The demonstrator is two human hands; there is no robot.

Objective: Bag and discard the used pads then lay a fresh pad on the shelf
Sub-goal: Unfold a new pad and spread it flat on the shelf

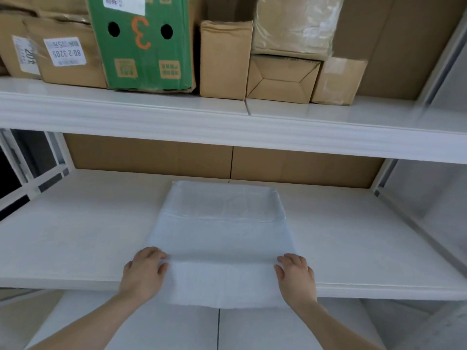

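Observation:
A pale blue-white pad [222, 238] lies partly unfolded on the middle white shelf [75, 238], its near end hanging over the shelf's front edge. My left hand [145, 270] grips the pad's left edge near the front. My right hand [294, 272] grips the right edge at the same depth. The far part of the pad shows a fold line and a lighter plastic-backed strip. No used pads or bag are in view.
The upper shelf [227, 122] carries a green carton [141, 41] and several brown cardboard boxes [225, 59]. Brown cardboard [227, 160] backs the middle shelf. A lower shelf [227, 329] shows beneath. White uprights [442, 59] stand at the right.

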